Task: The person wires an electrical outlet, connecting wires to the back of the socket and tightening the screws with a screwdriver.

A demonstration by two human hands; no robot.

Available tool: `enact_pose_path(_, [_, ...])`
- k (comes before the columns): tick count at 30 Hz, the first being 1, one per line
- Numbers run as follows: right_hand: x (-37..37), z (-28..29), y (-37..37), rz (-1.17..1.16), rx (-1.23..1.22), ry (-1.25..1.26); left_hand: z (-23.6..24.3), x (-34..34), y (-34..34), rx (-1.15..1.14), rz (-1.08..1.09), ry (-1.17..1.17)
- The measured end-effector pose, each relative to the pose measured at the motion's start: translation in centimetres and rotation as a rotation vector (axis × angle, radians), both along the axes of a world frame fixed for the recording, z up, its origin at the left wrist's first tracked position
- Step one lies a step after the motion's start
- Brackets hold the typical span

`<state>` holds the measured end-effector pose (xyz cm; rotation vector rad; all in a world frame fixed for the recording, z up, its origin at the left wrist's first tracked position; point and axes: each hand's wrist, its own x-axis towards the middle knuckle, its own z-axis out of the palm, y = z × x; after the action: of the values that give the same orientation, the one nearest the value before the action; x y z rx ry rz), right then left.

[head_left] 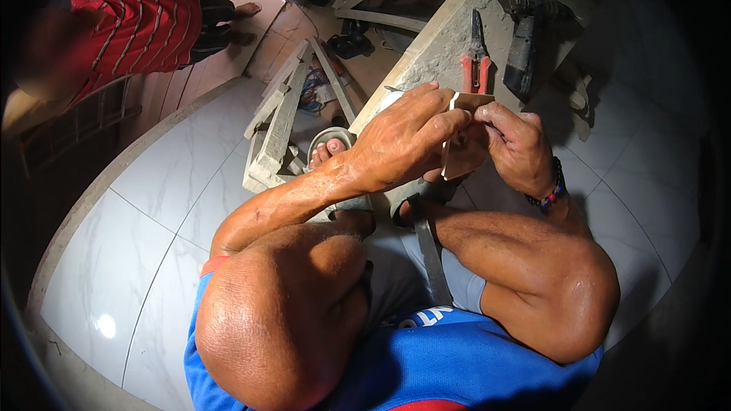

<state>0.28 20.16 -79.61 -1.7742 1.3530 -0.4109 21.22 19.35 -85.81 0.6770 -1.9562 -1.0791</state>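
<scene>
Left hand and right hand are holding a thin, flat piece just right of the upper middle, likely to keep it from wobbling. Red-handled cutters are lying just above, on a dusty board, maybe for easy reach.

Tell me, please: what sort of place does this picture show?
Probably a building or renovation site, used as a makeshift workshop: a power tool lies on a dusty work surface, and a rough wooden frame stands nearby.
</scene>
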Motion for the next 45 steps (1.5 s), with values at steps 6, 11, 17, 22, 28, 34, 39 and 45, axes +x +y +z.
enact_pose_path(6, [0.2, 0.5, -0.1, -0.046, 0.150, -0.015, -0.9, -0.6, 0.1, -0.158, 0.021, 0.024])
enact_pose_path(11, [-0.3, 0.5, 0.0, -0.074, 0.230, 0.014, -1.1, -1.2, 0.2, -0.131, 0.017, 0.056])
enact_pose_path(17, [0.5, -0.5, 0.6, -0.154, 0.222, -0.098, -1.8, -0.6, 0.3, -0.058, 0.069, 0.016])
enact_pose_path(22, [0.0, 2.3, 0.3, -0.152, 0.164, 0.062, -0.8, -1.5, -0.3, 0.248, -0.001, 0.159])
enact_pose_path(28, [0.0, 1.8, -0.7, -0.042, 0.046, 0.108, -2.6, 0.3, -0.3, 0.469, -0.087, 0.254])
enact_pose_path(34, [1.1, 2.2, -1.2, 0.028, -0.022, 0.149, -1.9, 0.3, -0.6, 0.282, -0.126, 0.184])
enact_pose_path(39, [0.8, 2.6, -1.0, 0.000, 0.030, 0.149, -1.5, -0.3, -0.5, 0.159, -0.099, 0.116])
enact_pose_path(45, [0.6, 3.4, -1.1, 0.021, 0.029, 0.195, -1.9, -0.9, -0.1, 0.088, -0.122, 0.075])
